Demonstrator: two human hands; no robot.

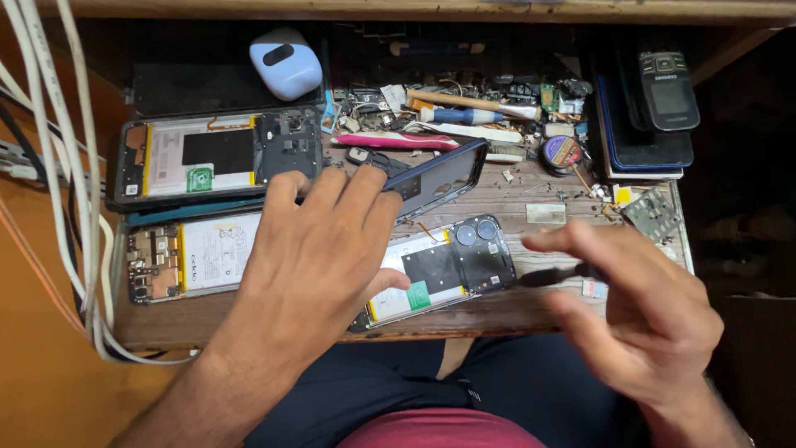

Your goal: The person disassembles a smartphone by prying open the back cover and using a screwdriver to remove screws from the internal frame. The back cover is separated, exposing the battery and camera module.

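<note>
Black opened smartphone (444,270) with white battery lies face-down on my wooden worktop (497,311); left hand (311,253) presses it flat, fingers spread; right hand (638,311) pinches a thin black tool (551,275).

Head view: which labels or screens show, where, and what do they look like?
Small green square sticker on the opened phone under the left hand.
Green square sticker on the top-left opened phone.
Grey keypad phone top right, dark rectangular screen.
Right hand holds a blurred dark tool.
</note>
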